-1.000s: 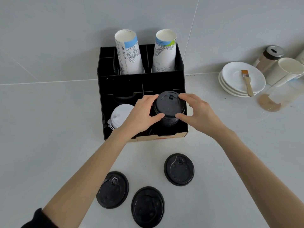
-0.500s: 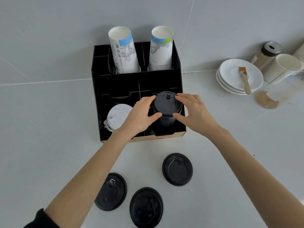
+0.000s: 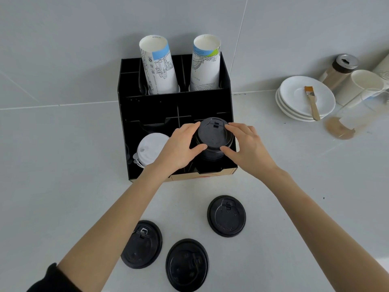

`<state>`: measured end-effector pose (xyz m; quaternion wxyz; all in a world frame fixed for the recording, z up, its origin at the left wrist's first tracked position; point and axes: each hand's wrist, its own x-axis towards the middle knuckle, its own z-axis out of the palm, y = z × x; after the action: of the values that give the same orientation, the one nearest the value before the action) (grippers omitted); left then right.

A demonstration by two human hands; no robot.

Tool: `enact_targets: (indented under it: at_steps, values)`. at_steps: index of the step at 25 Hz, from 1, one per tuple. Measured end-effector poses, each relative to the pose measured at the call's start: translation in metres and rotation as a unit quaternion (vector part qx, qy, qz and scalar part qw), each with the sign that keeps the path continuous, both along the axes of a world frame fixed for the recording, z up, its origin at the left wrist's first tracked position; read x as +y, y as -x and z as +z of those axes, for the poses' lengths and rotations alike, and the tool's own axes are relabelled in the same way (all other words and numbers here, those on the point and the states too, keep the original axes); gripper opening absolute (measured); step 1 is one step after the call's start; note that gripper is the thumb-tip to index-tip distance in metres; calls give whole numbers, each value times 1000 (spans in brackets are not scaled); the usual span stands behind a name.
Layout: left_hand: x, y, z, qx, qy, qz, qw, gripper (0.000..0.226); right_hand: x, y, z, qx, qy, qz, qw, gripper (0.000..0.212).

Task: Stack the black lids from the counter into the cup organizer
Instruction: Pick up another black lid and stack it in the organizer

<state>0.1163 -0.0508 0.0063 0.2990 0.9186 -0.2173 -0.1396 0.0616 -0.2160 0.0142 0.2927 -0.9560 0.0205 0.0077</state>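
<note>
Left hand [image 3: 179, 147] and right hand [image 3: 246, 147] pinching black lid stack [image 3: 212, 140] in cup organizer [image 3: 174, 106]; best pressed level, rims aligned; three lids on desk [image 3: 63, 186].

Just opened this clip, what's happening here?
A person is loading black lids into a black cup organizer on a white counter. Both hands, left and right, grip a stack of black lids in the organizer's front right slot; white lids sit in the slot to the left. Three loose black lids remain on the counter near the person: and. Two paper cup stacks stand in the back slots.
</note>
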Motion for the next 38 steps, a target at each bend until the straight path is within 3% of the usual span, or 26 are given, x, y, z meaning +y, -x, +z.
enact_targets:
  at_steps: [13, 22, 32, 38]
  values:
    - [1, 4, 10, 4, -36, -7, 999, 68, 5, 8, 1, -27, -7, -11, 1000, 54]
    - [15, 54, 11, -31, 37, 7, 999, 56, 0, 59, 0, -22, -27, -16, 999, 54]
    - [17, 116, -35, 76, -38, -62, 994, 58, 2, 137, -46, 102, -39, -6, 994, 66]
    - [12, 132, -50, 111, -93, -77, 986, 69, 7, 150, -61, 126, -18, -8, 992, 73]
